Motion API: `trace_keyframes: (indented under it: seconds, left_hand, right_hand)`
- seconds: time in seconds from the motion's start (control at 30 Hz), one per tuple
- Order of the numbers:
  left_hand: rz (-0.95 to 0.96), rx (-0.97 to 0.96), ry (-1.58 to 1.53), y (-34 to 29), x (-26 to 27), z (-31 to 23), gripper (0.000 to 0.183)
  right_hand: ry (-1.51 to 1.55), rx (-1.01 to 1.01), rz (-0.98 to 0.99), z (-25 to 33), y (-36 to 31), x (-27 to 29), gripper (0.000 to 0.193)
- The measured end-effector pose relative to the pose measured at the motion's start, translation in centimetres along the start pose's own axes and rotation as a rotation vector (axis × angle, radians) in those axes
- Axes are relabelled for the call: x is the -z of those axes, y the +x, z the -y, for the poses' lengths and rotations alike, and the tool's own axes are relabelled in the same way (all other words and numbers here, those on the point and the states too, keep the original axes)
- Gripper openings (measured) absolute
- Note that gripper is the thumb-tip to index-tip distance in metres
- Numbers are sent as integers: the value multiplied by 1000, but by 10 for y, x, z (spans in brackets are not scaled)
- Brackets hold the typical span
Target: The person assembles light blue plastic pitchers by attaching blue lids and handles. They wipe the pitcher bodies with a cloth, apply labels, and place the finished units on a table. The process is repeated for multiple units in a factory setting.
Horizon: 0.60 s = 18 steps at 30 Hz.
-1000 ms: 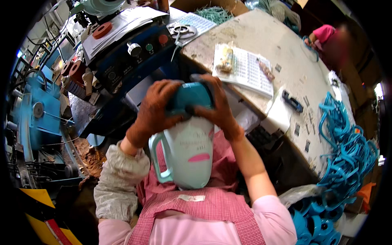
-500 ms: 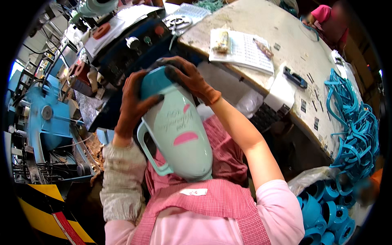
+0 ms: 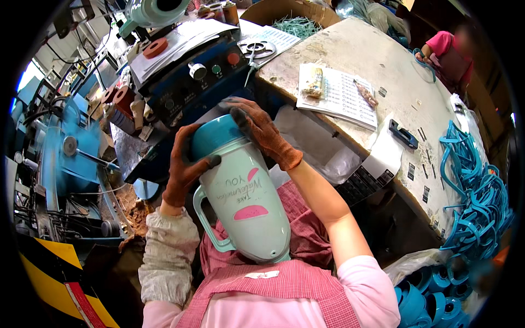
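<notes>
A pale green plastic pitcher (image 3: 249,191) rests in my lap, its base toward my body and its top tilted away. It bears pink shapes and printed lettering, and its loop handle (image 3: 203,221) faces left. A teal lid (image 3: 216,134) sits on the far end. My gloved left hand (image 3: 185,169) wraps the lid's left side, with the thumb lying near the rim. Across the lid's right side, my gloved right hand (image 3: 265,134) is curled, fingertips over its far edge. Both gloves are brown with dark fingers.
Ahead left stands a dark control box (image 3: 202,82) with knobs; blue machinery (image 3: 76,147) lies beyond it. A worktable (image 3: 350,49) on the right holds papers (image 3: 350,98) and teal straps (image 3: 467,186). Teal lids (image 3: 432,300) fill a bag at lower right. A co-worker in pink (image 3: 451,54) is far right.
The whole view has shifted, so the surroundings sit lower in the picture. Both hands remain on the lid, and more of its surface and the pitcher's rim show between them.
</notes>
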<state>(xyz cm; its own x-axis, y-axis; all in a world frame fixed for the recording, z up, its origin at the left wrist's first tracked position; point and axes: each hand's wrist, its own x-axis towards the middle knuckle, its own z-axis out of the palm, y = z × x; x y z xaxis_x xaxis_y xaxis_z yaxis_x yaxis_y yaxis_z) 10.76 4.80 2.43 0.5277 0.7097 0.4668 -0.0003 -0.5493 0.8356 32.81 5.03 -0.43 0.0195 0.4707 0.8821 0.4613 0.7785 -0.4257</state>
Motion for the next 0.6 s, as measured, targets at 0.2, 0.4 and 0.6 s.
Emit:
trace_keyframes:
  seconds: [0.2,0.4,0.6]
  left_hand:
    - [0,34,366,4,-18,-9,68]
    - [19,-6,492,18,-16,-15,65]
    - [4,-92,711,22,-33,-16,63]
  right_hand:
    - [232,-514,21,-8,-32,-14,52]
    - [-275,-133,155,11,0,6,24]
    - [-141,-216,19,19,-2,-14,23]
